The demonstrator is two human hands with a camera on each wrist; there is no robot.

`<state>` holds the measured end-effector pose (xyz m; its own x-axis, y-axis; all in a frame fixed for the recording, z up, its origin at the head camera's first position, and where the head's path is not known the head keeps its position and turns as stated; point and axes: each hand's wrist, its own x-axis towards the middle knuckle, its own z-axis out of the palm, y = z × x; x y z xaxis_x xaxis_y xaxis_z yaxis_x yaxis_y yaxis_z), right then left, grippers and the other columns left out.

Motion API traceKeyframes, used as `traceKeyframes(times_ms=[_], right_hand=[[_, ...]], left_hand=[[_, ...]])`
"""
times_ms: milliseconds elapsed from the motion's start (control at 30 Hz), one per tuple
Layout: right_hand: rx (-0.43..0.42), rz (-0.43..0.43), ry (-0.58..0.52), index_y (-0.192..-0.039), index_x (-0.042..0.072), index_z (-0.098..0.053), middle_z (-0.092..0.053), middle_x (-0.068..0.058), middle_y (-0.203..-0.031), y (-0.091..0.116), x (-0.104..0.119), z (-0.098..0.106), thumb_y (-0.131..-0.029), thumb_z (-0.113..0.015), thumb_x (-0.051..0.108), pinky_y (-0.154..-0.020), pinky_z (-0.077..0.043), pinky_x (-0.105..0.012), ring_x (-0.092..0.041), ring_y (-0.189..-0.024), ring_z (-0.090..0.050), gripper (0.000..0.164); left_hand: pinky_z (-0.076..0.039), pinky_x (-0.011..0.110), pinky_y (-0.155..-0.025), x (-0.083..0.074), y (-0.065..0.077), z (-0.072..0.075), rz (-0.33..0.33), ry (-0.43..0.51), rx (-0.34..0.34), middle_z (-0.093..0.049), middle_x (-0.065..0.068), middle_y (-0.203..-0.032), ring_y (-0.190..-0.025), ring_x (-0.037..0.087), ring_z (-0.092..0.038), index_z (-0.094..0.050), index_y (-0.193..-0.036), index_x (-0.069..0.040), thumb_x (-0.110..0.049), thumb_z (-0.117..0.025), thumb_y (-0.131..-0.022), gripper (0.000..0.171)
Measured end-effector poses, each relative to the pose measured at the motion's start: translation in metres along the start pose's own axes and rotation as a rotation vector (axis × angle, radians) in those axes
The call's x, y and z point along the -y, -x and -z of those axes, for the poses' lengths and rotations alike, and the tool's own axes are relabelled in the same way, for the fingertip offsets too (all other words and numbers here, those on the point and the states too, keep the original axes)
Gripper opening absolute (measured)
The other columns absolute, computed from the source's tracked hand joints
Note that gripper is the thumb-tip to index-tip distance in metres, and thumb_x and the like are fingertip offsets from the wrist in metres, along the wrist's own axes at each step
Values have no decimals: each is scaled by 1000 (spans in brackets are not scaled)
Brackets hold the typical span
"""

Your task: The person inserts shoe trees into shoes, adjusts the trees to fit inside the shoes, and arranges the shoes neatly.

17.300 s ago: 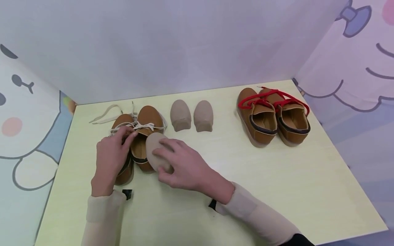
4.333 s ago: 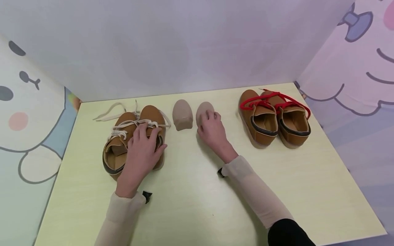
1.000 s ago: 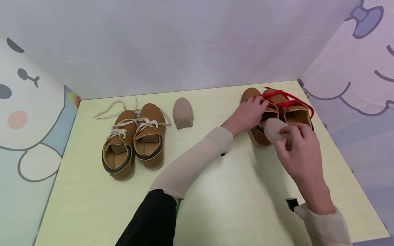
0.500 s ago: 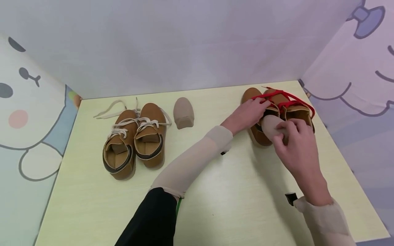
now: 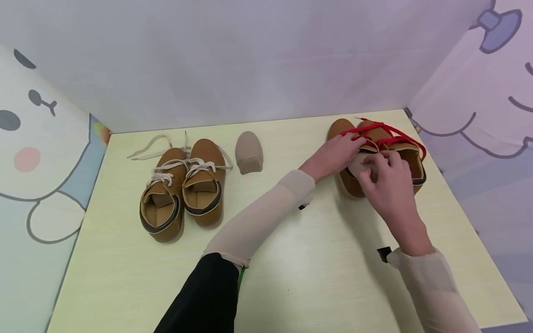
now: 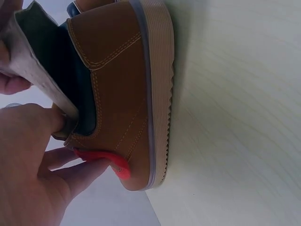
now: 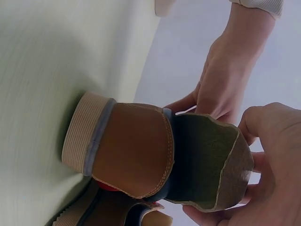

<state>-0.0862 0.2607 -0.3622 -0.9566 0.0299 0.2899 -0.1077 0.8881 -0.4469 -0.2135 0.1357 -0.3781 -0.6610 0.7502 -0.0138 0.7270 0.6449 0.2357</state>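
Left fingers (image 6: 83, 176) round shoe (image 6: 120, 77), right fingers (image 7: 202, 216) round shell (image 7: 237, 179), hollow (image 7: 200, 155) visible from wrists only.

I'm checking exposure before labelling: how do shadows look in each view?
Head: soft shadow on the table left of the right sleeve; left wrist: faint shadow beside the shoe; right wrist: soft shadow beside the shoe, the insert very dark inside.
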Motion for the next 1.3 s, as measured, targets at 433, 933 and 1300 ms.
traceKeyframes(times_ms=[433, 933, 1300], right_hand=[[81, -196, -69, -164, 6, -22, -34, -31, -156, -8, -8, 0, -101, -57, 28, -103, -45, -72, -52, -123, -50, 76], [134, -209, -162, -159, -2, -30, -36, -32, -158, -12, -23, 0, -95, -73, 52, -115, -33, -71, -52, -144, -36, 94], [154, -172, -143, -158, -5, -32, -41, -35, -156, -21, -28, -4, -95, -74, 48, -111, -36, -72, -55, -140, -40, 93]], left_hand=[[-47, 22, -112, 1, -1, 0, 49, 64, 33, -55, 0, -151, -129, 13, -59, -46, -153, -22, -33, -46, -112, 43], [-24, 23, -128, 12, 18, -7, -37, 349, -22, -36, -1, -168, -160, 13, -26, -43, -159, -21, -31, -47, -111, 49], [-26, 25, -128, 13, 19, -10, -57, 319, -26, -38, -1, -167, -157, 15, -31, -42, -159, -21, -29, -47, -111, 49]])
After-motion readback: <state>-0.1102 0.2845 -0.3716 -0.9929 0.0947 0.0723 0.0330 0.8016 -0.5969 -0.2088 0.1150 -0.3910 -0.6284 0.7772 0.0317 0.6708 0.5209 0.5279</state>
